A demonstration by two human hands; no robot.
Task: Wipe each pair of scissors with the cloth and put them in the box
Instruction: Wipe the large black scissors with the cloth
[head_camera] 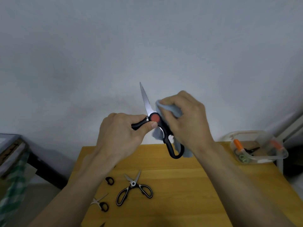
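Above the wooden table [188, 185] I hold black kitchen scissors with a red pivot [155, 118], spread open. My left hand [119, 136] grips one black handle, thumb by the pivot. One bare blade [145, 99] points up. My right hand [185, 118] pinches a light blue cloth [173, 108] round the other blade, which is hidden. The second handle loop [173, 149] hangs below. A clear plastic box [257, 148] at the table's back right holds scissors with orange and green handles.
On the table lie black-and-white scissors [134, 189], part open, and small black-handled scissors [100, 203] partly under my left forearm. A dark blade tip [103, 224] shows at the bottom edge. A dark stand with a green checked cloth [13, 182] is at left.
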